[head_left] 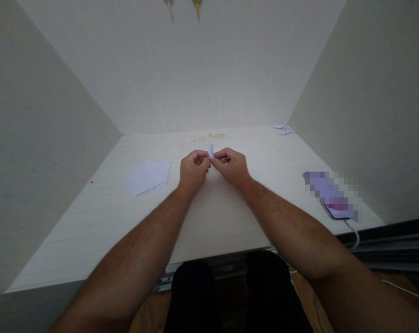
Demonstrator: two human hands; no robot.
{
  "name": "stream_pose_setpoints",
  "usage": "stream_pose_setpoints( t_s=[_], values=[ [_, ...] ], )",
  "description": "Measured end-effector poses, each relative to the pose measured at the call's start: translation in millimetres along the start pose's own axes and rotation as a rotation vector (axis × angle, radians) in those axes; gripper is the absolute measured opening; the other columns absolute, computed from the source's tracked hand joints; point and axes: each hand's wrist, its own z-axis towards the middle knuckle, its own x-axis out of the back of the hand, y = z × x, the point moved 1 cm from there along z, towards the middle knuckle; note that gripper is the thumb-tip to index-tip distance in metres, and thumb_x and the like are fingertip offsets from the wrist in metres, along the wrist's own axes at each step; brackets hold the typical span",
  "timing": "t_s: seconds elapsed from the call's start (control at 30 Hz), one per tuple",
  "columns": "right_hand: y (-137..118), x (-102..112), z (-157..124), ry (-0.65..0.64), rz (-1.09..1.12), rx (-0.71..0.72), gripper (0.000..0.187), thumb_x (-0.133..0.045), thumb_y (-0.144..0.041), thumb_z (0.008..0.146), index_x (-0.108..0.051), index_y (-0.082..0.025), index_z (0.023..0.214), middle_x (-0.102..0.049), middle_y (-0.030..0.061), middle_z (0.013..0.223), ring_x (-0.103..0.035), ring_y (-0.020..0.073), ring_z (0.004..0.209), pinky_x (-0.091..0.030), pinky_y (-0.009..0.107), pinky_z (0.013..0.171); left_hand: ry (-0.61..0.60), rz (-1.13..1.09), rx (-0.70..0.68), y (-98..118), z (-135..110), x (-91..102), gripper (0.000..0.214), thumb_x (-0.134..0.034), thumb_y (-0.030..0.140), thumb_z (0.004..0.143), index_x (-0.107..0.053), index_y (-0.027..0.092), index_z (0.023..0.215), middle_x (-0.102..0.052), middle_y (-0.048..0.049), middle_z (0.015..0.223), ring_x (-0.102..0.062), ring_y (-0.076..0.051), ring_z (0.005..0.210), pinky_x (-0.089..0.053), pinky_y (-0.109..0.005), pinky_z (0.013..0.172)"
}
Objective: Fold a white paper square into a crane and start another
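Observation:
Between my two hands, just above the middle of the white tabletop [223, 217], a small folded piece of white paper [210, 150] stands upright. My left hand [194, 169] pinches its lower left side with thumb and forefinger. From the other side, the thumb and fingers of my right hand [232, 166] close on the same paper. The fingertips of both hands nearly meet and hide its lower end. Left of my left hand lies a loose stack of white paper sheets [149, 176], its edges uneven.
Several small folded white papers [284, 129] lie in the far right corner. A phone [329, 196], partly blurred out, rests at the right with a white cable [355, 238] running over the front edge. Walls enclose the table at the back and sides.

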Motion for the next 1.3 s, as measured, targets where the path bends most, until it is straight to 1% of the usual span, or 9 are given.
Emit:
stream_pose_setpoints(
  t_s=[0.07, 0.2, 0.4, 0.6, 0.73, 0.8, 0.97, 1.13, 1.3],
  values=[
    [2.0, -0.2, 0.3, 0.002, 0.018, 0.006, 0.014, -0.074, -0.032, 0.075, -0.069, -0.019, 0.079, -0.073, 0.0016, 0.076, -0.064, 0.0135, 0.067, -0.054, 0.029, 0.067, -0.003, -0.012, 0.003, 0.4, -0.2, -0.6, 0.009, -0.063, 0.016, 0.071, -0.067, 0.017, 0.079, -0.062, 0.0033, 0.058, -0.054, -0.008, 0.05, -0.045, -0.021, 0.049],
    [3.9, -0.2, 1.1, 0.016, 0.038, 0.005, 0.017, -0.076, -0.033, 0.074, -0.068, -0.019, 0.08, -0.073, 0.0012, 0.076, -0.064, 0.0127, 0.065, -0.054, 0.029, 0.065, -0.005, -0.031, 0.023, 1.0, -0.9, -0.8, 0.009, -0.063, 0.015, 0.071, -0.065, 0.017, 0.079, -0.061, 0.004, 0.056, -0.053, -0.008, 0.049, -0.044, -0.021, 0.048],
    [1.2, -0.8, 1.3, 0.009, 0.022, -0.043, 0.013, -0.074, -0.031, 0.074, -0.069, -0.019, 0.076, -0.073, 0.0009, 0.073, -0.064, 0.0133, 0.063, -0.053, 0.029, 0.064, -0.015, -0.032, 0.01, 1.0, -1.1, -0.4, 0.007, -0.063, 0.014, 0.073, -0.064, 0.018, 0.078, -0.058, 0.0049, 0.054, -0.05, -0.008, 0.047, -0.04, -0.02, 0.046],
    [3.0, -0.8, 1.2, 0.016, 0.037, -0.026, 0.007, -0.068, -0.027, 0.076, -0.069, -0.02, 0.075, -0.073, 0.0004, 0.073, -0.065, 0.0138, 0.065, -0.054, 0.029, 0.066, -0.055, -0.052, 0.006, 3.2, -2.1, -1.2, 0.01, -0.065, 0.014, 0.071, -0.064, 0.018, 0.08, -0.059, 0.0042, 0.058, -0.051, -0.008, 0.048, -0.041, -0.02, 0.047],
    [4.0, -0.5, 2.0, 0.018, 0.041, -0.031, 0.008, -0.067, -0.027, 0.076, -0.069, -0.019, 0.075, -0.073, 0.001, 0.075, -0.066, 0.0141, 0.067, -0.055, 0.029, 0.068, -0.062, -0.163, 0.074, 0.5, -1.8, -1.8, 0.022, -0.075, 0.018, 0.064, -0.064, 0.017, 0.083, -0.065, 0.0017, 0.069, -0.055, -0.008, 0.054, -0.043, -0.02, 0.05],
    [4.0, -0.4, 2.1, 0.016, 0.035, -0.035, 0.009, -0.067, -0.028, 0.076, -0.069, -0.019, 0.076, -0.073, 0.0009, 0.076, -0.066, 0.0142, 0.068, -0.055, 0.03, 0.069, -0.062, -0.198, 0.108, -1.9, -1.2, -1.7, 0.023, -0.077, 0.02, 0.063, -0.065, 0.017, 0.082, -0.065, 0.0016, 0.068, -0.054, -0.008, 0.054, -0.043, -0.021, 0.051],
    [2.0, 0.3, 1.8, 0.027, 0.02, -0.053, 0.008, -0.068, -0.028, 0.075, -0.068, -0.02, 0.075, -0.072, 0.0008, 0.074, -0.065, 0.0143, 0.067, -0.055, 0.03, 0.069, -0.086, -0.119, 0.11, -0.9, -1.3, -1.1, 0.012, -0.072, 0.022, 0.068, -0.065, 0.017, 0.077, -0.06, 0.0033, 0.058, -0.051, -0.008, 0.05, -0.041, -0.021, 0.049],
    [-0.5, 0.6, 1.6, 0.012, 0.012, -0.096, 0.007, -0.068, -0.026, 0.073, -0.066, -0.02, 0.074, -0.07, 0.0003, 0.07, -0.063, 0.0138, 0.064, -0.054, 0.03, 0.066, -0.093, -0.031, 0.092, 4.9, -2.9, 0.1, 0.007, -0.068, 0.019, 0.07, -0.063, 0.018, 0.076, -0.06, 0.0032, 0.058, -0.052, -0.009, 0.05, -0.042, -0.022, 0.049],
    [-0.1, 2.4, 2.3, -0.019, 0.006, -0.079, 0.007, -0.067, -0.026, 0.073, -0.065, -0.019, 0.073, -0.07, 0.0004, 0.071, -0.063, 0.014, 0.064, -0.054, 0.03, 0.066, -0.1, -0.01, 0.08, -0.2, -1.9, 1.1, 0.007, -0.067, 0.019, 0.07, -0.063, 0.019, 0.075, -0.06, 0.0038, 0.056, -0.054, -0.009, 0.05, -0.042, -0.021, 0.05]
  ],
)
